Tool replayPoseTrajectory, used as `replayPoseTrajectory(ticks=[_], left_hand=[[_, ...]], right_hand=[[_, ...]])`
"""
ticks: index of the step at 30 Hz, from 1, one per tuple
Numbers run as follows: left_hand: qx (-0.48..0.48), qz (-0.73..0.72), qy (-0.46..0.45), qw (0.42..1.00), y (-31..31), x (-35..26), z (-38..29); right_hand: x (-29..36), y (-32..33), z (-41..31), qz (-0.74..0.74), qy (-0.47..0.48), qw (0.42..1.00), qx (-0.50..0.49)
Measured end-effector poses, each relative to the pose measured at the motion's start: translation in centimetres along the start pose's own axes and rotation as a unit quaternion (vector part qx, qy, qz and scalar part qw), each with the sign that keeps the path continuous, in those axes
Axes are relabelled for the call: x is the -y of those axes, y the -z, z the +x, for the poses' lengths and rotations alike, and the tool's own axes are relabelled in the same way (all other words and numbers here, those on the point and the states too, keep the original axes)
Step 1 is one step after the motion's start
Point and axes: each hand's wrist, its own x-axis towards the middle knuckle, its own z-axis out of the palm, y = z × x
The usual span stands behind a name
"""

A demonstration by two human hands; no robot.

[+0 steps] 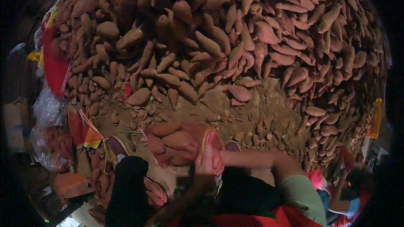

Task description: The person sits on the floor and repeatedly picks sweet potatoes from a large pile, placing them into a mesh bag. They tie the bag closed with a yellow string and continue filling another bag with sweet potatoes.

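Note:
Between my shoes sits a red mesh bag [184, 126] bulging with large sweet potatoes [179, 141]. My left hand [204, 164] reaches up from below and grips the gathered edge of the bag on its right side. Right against it, my right hand [217, 163] is closed on the same edge, its fingers partly hidden by the left. A pale green and white strip [218, 184] hangs under my hands. The bag's lower right part is covered by my hands and wrists.
A big heap of sweet potatoes [211, 44] curves around the front and both sides. Small pieces litter the bare soil [268, 110]. To the left are clear plastic wrap [50, 107], another bag edge [77, 126] and an orange object [72, 183]. Another person [344, 192] works at lower right.

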Motion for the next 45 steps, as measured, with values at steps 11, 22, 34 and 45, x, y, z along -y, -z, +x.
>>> replayPoseTrajectory(ticks=[11, 22, 34, 45], left_hand=[[-0.092, 0.068, -0.005, 0.993, -1.3, -3.5, -0.6], [-0.066, 0.009, -0.025, 0.997, 0.2, -4.3, -0.8], [-0.075, 0.015, -0.004, 0.997, 0.3, -3.7, -0.7], [-0.047, 0.104, -0.040, 0.993, -1.9, -1.0, -1.1]], right_hand=[[1.9, 21.8, -1.8, -0.036, -0.062, 0.993, -0.095], [7.6, 48.0, 17.6, -0.571, 0.012, 0.667, -0.479], [4.2, 32.4, 5.5, -0.451, 0.065, 0.795, -0.400], [3.5, 8.4, -14.9, 0.325, -0.306, 0.857, -0.257]])
